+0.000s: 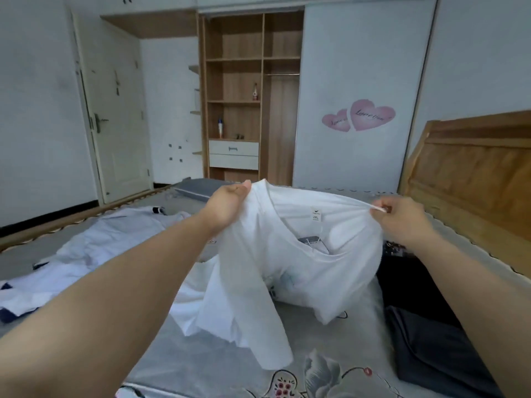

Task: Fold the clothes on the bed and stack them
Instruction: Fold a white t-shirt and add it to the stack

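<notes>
White T-shirt (301, 254): is being held up above the middle of the bed (224, 366) by its two shoulders, neck opening toward the wearer of the camera; its hem is trailing onto the bedspread. It is probably being spread this way so that it can be squared up and laid flat for folding.
Left hand (227, 205): is being closed on the left shoulder seam, cloth being pinched between thumb and curled fingers.
Right hand (399, 222): is being closed on the right shoulder, a small fold being pinched at the fingertips so that the neckline is being pulled taut.
Neck label (315, 215): "2XL" is being shown; the smaller print cannot be read. A hang tag (311, 240) is dangling inside the neck.
Other clothes: a white-and-navy garment (94, 248) is lying unfolded toward the bed's left edge; dark garments (431, 340) are lying along the right edge, near the headboard (471, 170).
Wall sticker (359, 116): pink hearts, seemingly lettered "Love you".
Progress: folding of this shirt is judged as not yet begun.
</notes>
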